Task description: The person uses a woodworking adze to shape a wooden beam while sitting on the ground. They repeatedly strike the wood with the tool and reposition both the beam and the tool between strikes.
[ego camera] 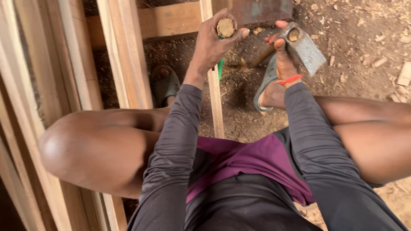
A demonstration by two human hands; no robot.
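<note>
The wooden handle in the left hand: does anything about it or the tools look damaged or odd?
The round wooden handle end gripped by the left hand looks battered and rough on its face. The grey metal hammer head in the right hand looks worn and dull. Wood chips lie scattered on the dirt floor. Nothing else stands out.

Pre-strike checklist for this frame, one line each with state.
1. Left hand gripping the round wooden-handled chisel with green shaft: ok.
2. Right hand holding the grey metal hammer head: ok.
3. Chisel tip seated on the narrow pale wooden strip: cannot tell, the hand hides it.
4. Hammer clear of the chisel top: ok, apart.
5. Sandalled feet away from the strip: not ok, both close beside it.
6. Strip held steady: cannot tell.
</note>
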